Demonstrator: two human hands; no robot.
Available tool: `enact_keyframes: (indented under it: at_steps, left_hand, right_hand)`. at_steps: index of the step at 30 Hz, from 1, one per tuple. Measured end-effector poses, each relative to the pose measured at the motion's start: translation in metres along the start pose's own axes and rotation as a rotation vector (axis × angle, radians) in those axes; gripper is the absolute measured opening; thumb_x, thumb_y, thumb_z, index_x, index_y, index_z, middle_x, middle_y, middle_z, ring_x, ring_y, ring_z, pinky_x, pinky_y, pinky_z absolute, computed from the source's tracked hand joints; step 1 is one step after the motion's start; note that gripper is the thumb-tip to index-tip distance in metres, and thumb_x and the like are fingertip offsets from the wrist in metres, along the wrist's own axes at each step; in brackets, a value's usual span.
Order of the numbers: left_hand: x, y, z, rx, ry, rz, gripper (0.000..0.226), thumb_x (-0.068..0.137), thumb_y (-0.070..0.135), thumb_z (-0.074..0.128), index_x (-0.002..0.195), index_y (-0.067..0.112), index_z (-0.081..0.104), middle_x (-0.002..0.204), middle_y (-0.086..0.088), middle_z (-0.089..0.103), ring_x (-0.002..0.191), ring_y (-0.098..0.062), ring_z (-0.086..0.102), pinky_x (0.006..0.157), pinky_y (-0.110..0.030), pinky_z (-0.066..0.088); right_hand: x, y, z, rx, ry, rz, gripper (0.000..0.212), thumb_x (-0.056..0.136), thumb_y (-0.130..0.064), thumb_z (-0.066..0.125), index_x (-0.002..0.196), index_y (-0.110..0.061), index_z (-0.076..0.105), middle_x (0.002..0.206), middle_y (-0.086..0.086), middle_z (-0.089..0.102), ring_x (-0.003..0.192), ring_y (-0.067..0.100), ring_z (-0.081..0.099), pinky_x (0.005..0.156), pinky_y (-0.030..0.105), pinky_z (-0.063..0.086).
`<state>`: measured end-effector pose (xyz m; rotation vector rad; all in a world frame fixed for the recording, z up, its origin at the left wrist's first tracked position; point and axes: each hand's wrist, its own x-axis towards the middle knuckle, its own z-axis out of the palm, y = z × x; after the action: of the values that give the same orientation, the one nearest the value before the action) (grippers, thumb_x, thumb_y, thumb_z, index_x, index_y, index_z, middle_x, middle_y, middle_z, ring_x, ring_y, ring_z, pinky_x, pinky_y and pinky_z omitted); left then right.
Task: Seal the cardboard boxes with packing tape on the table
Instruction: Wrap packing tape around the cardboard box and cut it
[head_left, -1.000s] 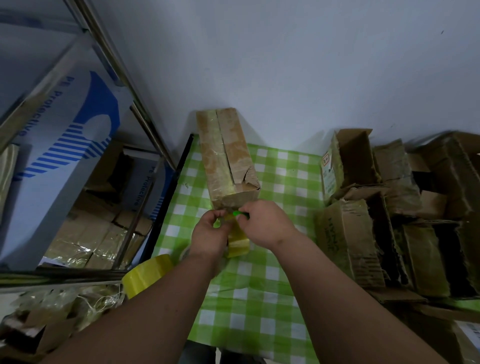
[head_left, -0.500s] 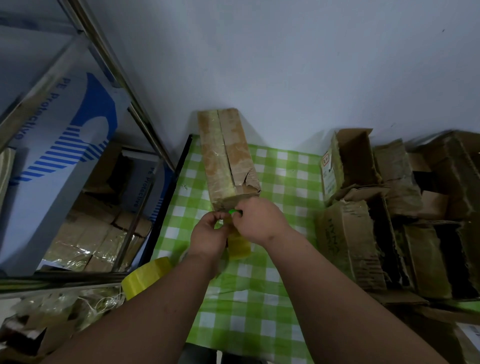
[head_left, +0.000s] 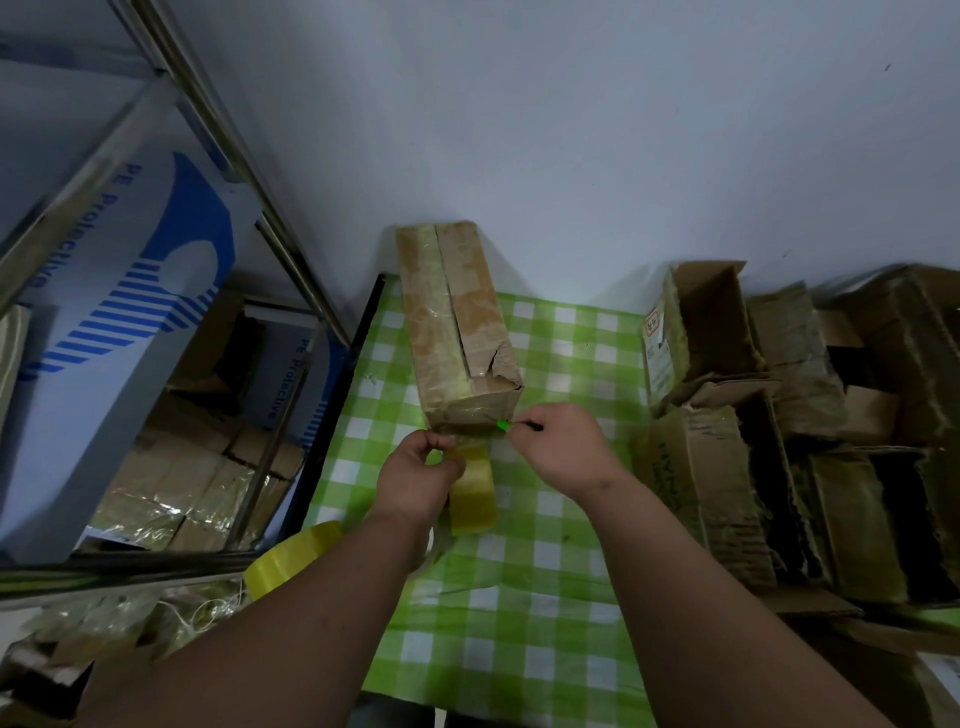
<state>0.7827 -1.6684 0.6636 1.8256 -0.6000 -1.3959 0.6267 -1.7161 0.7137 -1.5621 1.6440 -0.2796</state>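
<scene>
Just beyond both hands, the cardboard box (head_left: 457, 332) lies on the counter (head_left: 540, 582). Left hand (head_left: 418, 480) grips the tape roll (head_left: 471, 493); right hand (head_left: 563, 447) pinches a green cutter (head_left: 511, 425). Keep the strip taut, slicing close against the box's end.

Both bare forearms extend forward from the lower edge of the view, converging toward the centre. Left hand (head_left: 420, 480) — back facing up, fingers curled inward, thumb and forefinger pinched together. Right hand (head_left: 558, 447) — knuckles up, fingers curled around a thin green-tipped tool (head_left: 517, 425), slightly ahead of the left.
</scene>
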Motion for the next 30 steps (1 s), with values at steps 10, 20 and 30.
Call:
enact_keyframes:
  at_steps: [10, 20, 30]
  left_hand:
    - [-0.008, 0.009, 0.004, 0.002, -0.052, -0.059, 0.017, 0.087, -0.001, 0.065, 0.093, 0.014, 0.063, 0.109, -0.005, 0.066, 0.057, -0.015, 0.050, 0.040, -0.016, 0.037]
    - [-0.005, 0.015, -0.008, 0.113, 0.011, -0.021, 0.025, 0.083, 0.037, 0.076, 0.080, 0.016, 0.062, 0.083, -0.001, 0.064, 0.072, -0.022, 0.057, 0.064, -0.037, 0.050]
    - [0.001, 0.028, -0.013, 0.099, 0.076, -0.012, 0.023, 0.093, 0.030, 0.061, 0.080, 0.012, 0.058, 0.069, -0.008, 0.057, 0.058, -0.024, 0.052, 0.058, -0.035, 0.048]
  right_hand:
    - [0.004, 0.058, 0.025, -0.153, -0.087, 0.232, 0.033, 0.096, -0.021, 0.054, 0.125, -0.011, 0.064, 0.121, 0.012, 0.066, 0.108, 0.028, 0.061, 0.087, 0.031, 0.049]
    - [0.006, 0.032, 0.026, 0.003, 0.212, 0.011, 0.077, 0.087, -0.045, 0.064, 0.152, -0.024, 0.029, 0.153, 0.004, 0.033, 0.140, 0.025, 0.032, 0.111, 0.048, 0.034]
    - [0.034, -0.007, 0.032, -0.283, 0.224, -0.218, 0.087, 0.077, -0.062, 0.068, 0.149, -0.033, 0.027, 0.151, 0.000, 0.031, 0.136, 0.024, 0.037, 0.110, 0.049, 0.034]
